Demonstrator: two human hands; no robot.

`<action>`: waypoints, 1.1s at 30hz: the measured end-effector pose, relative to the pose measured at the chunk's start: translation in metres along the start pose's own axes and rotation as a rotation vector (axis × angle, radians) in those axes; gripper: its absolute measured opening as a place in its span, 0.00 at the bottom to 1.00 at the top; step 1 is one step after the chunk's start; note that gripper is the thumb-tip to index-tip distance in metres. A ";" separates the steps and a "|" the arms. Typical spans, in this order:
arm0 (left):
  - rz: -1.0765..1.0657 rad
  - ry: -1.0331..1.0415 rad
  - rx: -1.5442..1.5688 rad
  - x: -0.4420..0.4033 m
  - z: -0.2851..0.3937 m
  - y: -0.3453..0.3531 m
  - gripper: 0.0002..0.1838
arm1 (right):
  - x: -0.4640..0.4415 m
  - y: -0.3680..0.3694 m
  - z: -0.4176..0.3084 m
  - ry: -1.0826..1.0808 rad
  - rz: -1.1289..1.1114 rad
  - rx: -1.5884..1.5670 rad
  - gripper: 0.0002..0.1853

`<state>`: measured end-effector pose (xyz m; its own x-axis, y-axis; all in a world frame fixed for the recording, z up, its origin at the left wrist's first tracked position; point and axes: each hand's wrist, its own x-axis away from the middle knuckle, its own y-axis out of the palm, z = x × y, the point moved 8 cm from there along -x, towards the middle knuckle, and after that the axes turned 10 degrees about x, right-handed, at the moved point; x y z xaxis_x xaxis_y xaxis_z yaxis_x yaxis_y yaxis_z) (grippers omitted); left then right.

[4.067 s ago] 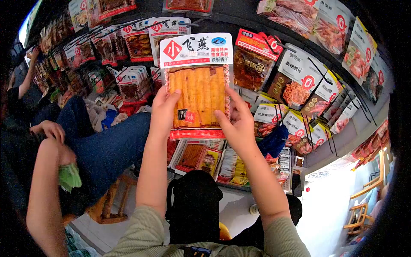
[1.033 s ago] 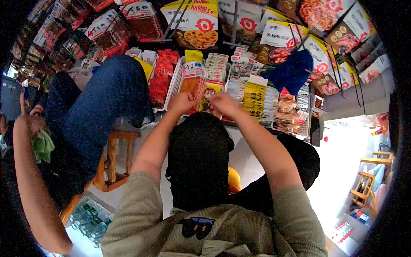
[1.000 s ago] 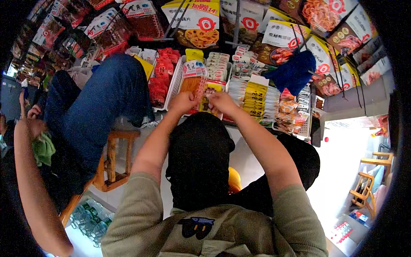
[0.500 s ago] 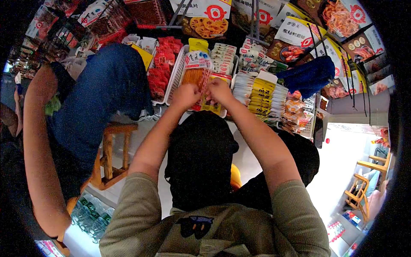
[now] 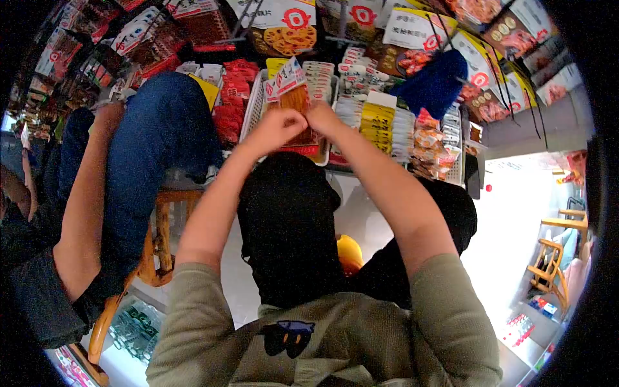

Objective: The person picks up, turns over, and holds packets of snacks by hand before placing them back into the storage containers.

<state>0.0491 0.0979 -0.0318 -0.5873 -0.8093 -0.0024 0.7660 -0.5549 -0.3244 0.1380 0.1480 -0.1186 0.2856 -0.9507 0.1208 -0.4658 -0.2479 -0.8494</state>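
My left hand (image 5: 278, 128) is closed, its fingers curled at the lower part of a snack pack (image 5: 294, 95) with a white header and orange-brown contents. This pack lies tilted over a white basket (image 5: 253, 108). Close on its right, my right hand (image 5: 321, 120) is closed too, the fingertips of both hands nearly touching. What my fingers pinch, if anything, is too small and blurred to name. Small white packets (image 5: 318, 79) stand in rows just behind my right hand.
Red packets (image 5: 233, 97) lie left of the basket, yellow packets (image 5: 378, 122) right of it. A dark blue cloth (image 5: 433, 84) hangs before the display packs. At the left sits a co-worker in jeans (image 5: 161, 129), beside a wooden stool (image 5: 158, 248).
The long snack pack, earlier held up before me, is now low at the basket and more tilted. My hands have shifted slightly. The co-worker's arm has moved toward the shelf.
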 end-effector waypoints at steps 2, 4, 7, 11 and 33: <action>0.112 0.007 0.001 0.008 0.056 -0.016 0.09 | 0.021 -0.033 0.002 0.066 -0.016 -0.177 0.16; 0.197 0.116 0.153 0.021 0.109 -0.031 0.07 | 0.025 -0.052 0.022 -0.044 0.053 -0.162 0.15; 0.236 0.440 0.287 0.061 0.229 -0.050 0.14 | 0.085 -0.108 0.003 0.235 -0.103 -0.284 0.14; 0.202 0.644 0.065 0.115 0.322 -0.062 0.37 | 0.131 -0.141 0.014 0.188 -0.126 -0.377 0.14; -0.001 1.059 0.048 0.127 0.400 0.013 0.38 | 0.322 -0.213 0.075 0.331 0.199 -0.913 0.14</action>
<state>0.0886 -0.0895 0.3418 -0.4982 -0.2410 -0.8329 0.7615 -0.5809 -0.2874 0.3919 -0.0916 0.0626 -0.0518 -0.9602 0.2746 -0.9862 0.0059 -0.1652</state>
